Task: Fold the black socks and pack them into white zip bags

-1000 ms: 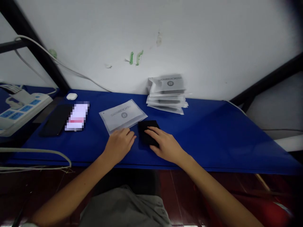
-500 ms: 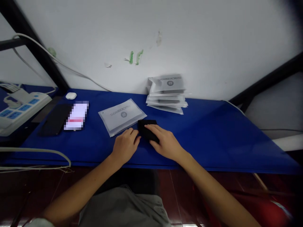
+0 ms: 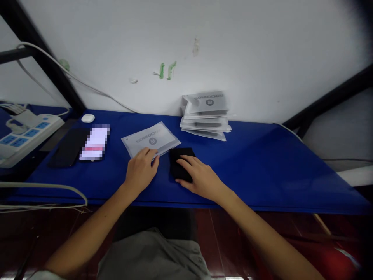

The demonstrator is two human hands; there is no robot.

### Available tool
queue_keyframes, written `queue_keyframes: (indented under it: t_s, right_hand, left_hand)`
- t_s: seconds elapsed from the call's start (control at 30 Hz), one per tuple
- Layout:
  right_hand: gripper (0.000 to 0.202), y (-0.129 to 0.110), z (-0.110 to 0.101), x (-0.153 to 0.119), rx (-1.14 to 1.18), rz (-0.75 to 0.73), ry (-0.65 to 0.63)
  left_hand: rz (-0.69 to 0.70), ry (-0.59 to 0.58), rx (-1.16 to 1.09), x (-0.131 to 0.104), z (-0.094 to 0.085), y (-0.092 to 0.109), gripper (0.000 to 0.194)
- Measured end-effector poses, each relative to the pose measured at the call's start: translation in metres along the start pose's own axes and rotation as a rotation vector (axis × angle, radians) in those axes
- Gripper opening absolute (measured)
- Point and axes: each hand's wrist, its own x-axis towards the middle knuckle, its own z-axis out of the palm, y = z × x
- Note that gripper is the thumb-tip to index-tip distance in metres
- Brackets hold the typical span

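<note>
My right hand [image 3: 201,175] lies over a black folded piece, seemingly cloth [image 3: 178,165], with its fingers on top and the thumb along the near edge. To the left, my left hand [image 3: 142,169] is at the near edge of a frosted plastic pouch [image 3: 142,139] printed with a dark logo. Its fingers are slightly bent and apart, over the pouch's lower edge; whether they press on it I cannot tell. A stack of similar pouches [image 3: 205,120] leans against the wall behind the black piece.
On the blue tabletop [image 3: 262,167], a lit phone [image 3: 94,144], a dark phone [image 3: 68,149] and a white earbud case [image 3: 88,118] lie at the left. Beyond them is a white power strip [image 3: 32,136] with plugs. A pale cable [image 3: 43,184] crosses the front left edge.
My left hand has moved left, away from the black piece, to the pouch's near edge. My right hand has shifted slightly left and nearer me, still on the black piece.
</note>
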Motion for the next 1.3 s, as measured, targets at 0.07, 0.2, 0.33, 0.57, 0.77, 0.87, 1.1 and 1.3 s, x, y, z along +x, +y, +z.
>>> queue_keyframes:
  t_s: [0.07, 0.2, 0.33, 0.57, 0.77, 0.87, 1.1, 1.3]
  right_hand:
    - [0.048, 0.0, 0.001, 0.001, -0.03, -0.01, 0.001]
    - [0.052, -0.001, 0.004, 0.005, -0.129, -0.032, -0.014]
    - [0.057, -0.001, 0.004, 0.009, -0.213, -0.035, -0.038]
    - [0.059, 0.001, 0.004, 0.01, -0.313, -0.061, -0.053]
    - [0.045, 0.01, 0.007, 0.006, -0.352, -0.19, 0.121]
    - [0.037, 0.011, 0.006, 0.003, -0.368, -0.289, 0.322]
    - [0.03, -0.003, -0.001, 0.005, -0.248, -0.54, 0.551]
    - [0.026, -0.004, 0.007, 0.016, -0.268, -0.631, 0.507]
  left_hand:
    - [0.017, 0.01, 0.065, 0.005, 0.001, -0.004, 0.022]
    - [0.04, -0.072, 0.205, 0.011, 0.002, -0.01, 0.025]
    - [0.046, -0.182, 0.26, 0.012, 0.0, -0.008, 0.027]
    - [0.044, -0.271, 0.298, 0.016, -0.001, -0.008, 0.028]
    - [0.09, -0.158, 0.378, 0.02, -0.007, -0.007, 0.027]
    - [0.104, -0.077, 0.39, 0.02, -0.012, -0.007, 0.028]
    - [0.118, -0.107, 0.295, 0.018, -0.027, -0.004, 0.025]
    - [0.131, -0.064, 0.252, 0.016, -0.036, -0.005, 0.023]
